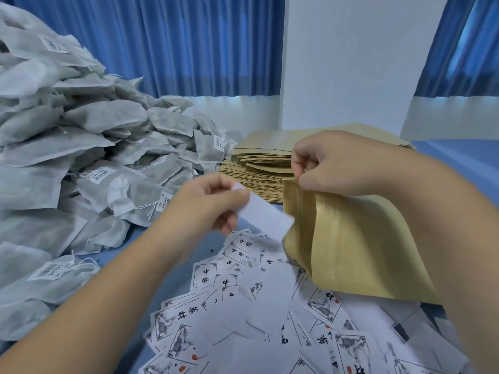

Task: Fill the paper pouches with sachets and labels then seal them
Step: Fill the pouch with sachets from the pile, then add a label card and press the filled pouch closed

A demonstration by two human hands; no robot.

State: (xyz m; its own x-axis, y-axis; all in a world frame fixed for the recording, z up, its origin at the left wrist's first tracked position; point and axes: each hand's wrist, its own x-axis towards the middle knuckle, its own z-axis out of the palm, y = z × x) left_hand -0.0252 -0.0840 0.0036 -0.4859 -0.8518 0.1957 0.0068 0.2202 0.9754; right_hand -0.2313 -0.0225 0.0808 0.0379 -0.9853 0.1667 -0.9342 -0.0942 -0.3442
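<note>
My right hand (pixel 326 163) pinches the top edge of a tan paper pouch (pixel 351 244), holding its mouth open above the table. My left hand (pixel 208 203) pinches a white paper label (pixel 266 215) by one end. The label's far end reaches the pouch's open mouth. A big heap of grey mesh sachets (pixel 81 147) with small barcode tags fills the left side. Loose printed labels (pixel 243 306) lie scattered on the blue table below my hands.
A stack of flat tan pouches (pixel 259 157) lies behind my hands at the centre. A white pillar (pixel 351 63) and blue curtains (pixel 175 41) stand behind the table. Blue tabletop (pixel 459 163) shows at the far right.
</note>
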